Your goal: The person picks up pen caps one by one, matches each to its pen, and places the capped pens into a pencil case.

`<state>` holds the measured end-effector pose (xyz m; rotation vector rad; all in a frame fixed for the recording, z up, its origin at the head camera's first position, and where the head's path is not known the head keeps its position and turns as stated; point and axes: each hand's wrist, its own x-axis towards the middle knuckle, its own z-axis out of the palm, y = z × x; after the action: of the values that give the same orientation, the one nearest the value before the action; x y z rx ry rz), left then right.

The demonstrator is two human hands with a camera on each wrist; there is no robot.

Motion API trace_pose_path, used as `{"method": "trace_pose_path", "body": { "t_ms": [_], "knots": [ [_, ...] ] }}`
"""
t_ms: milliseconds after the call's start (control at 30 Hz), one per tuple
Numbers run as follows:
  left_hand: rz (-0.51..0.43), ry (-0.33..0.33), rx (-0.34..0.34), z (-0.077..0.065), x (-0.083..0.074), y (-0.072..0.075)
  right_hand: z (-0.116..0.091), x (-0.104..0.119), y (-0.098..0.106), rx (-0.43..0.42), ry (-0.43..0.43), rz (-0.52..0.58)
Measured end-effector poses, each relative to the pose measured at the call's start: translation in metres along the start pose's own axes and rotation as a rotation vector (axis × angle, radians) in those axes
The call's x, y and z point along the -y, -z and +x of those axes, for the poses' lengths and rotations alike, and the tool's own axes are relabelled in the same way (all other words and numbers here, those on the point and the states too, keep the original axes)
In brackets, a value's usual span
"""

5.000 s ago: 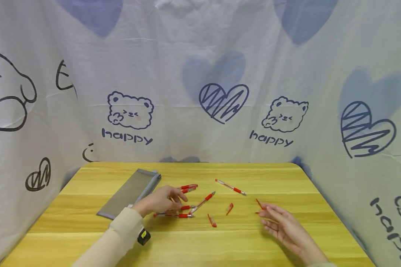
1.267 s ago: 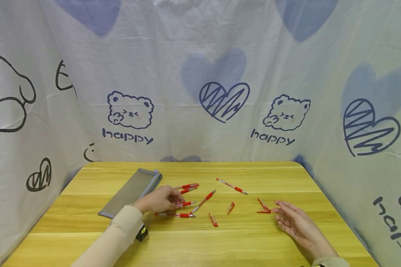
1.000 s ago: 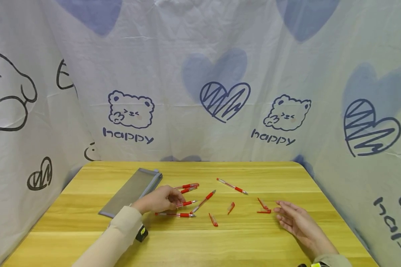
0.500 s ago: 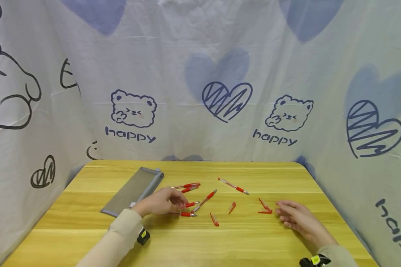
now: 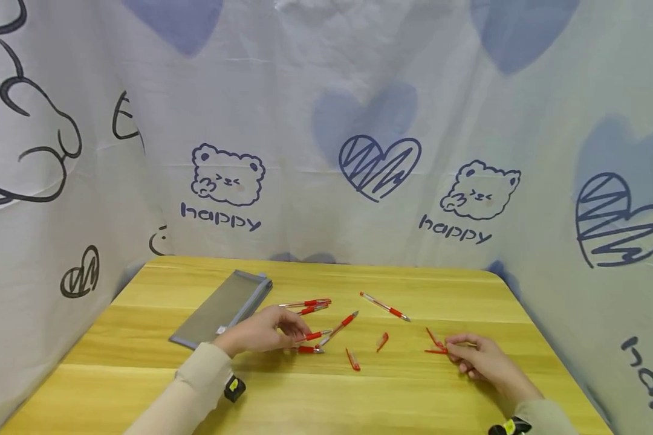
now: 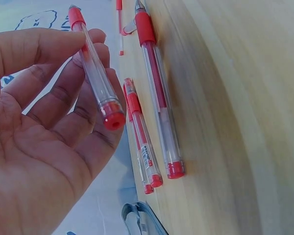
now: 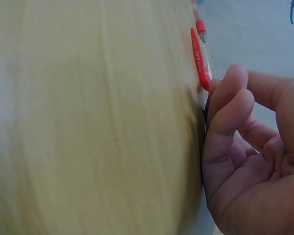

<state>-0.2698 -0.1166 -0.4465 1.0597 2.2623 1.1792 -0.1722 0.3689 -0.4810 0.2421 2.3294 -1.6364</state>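
My left hand (image 5: pixel 266 329) pinches an uncapped red gel pen (image 6: pixel 98 73) between thumb and fingers, its tip pointing right in the head view. Under it another uncapped pen (image 5: pixel 309 350) lies on the table, partly hidden by the hand. To its right a third uncapped pen (image 5: pixel 344 325) lies slantwise. My right hand (image 5: pixel 484 359) has its fingertips on the end of a red pen cap (image 7: pixel 198 58), pinching it at the table surface. A second cap (image 5: pixel 432 336) lies against that one, its end by the fingertips.
Two capped red pens (image 5: pixel 310 303) lie behind the left hand. A pen (image 5: pixel 385 306) rests farther back. Two loose caps (image 5: pixel 382 342) (image 5: pixel 352 360) lie between the hands. A grey zip pouch (image 5: pixel 217 308) lies at the left of the wooden table (image 5: pixel 283 399).
The right hand let go of the caps, drew back, and has now come back to them. The left hand has picked up a pen and shifted slightly right with it.
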Motion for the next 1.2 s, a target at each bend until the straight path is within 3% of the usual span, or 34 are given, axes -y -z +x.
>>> {"method": "trace_pose_path", "body": {
  "t_ms": [200,433,800,1200],
  "knots": [
    [0.011,-0.018,0.006,0.0,0.0,-0.003,0.001,-0.001,-0.003,-0.02,0.035,-0.076],
    [0.008,-0.012,0.014,-0.004,-0.005,-0.003,0.003,0.001,-0.008,-0.079,0.014,-0.122],
    [0.012,-0.022,0.004,-0.011,-0.009,-0.004,0.001,0.007,-0.011,-0.057,0.02,-0.134],
    [0.016,0.006,-0.012,-0.018,-0.002,-0.003,0.003,0.006,-0.012,-0.073,0.02,-0.154]
  ]
}}
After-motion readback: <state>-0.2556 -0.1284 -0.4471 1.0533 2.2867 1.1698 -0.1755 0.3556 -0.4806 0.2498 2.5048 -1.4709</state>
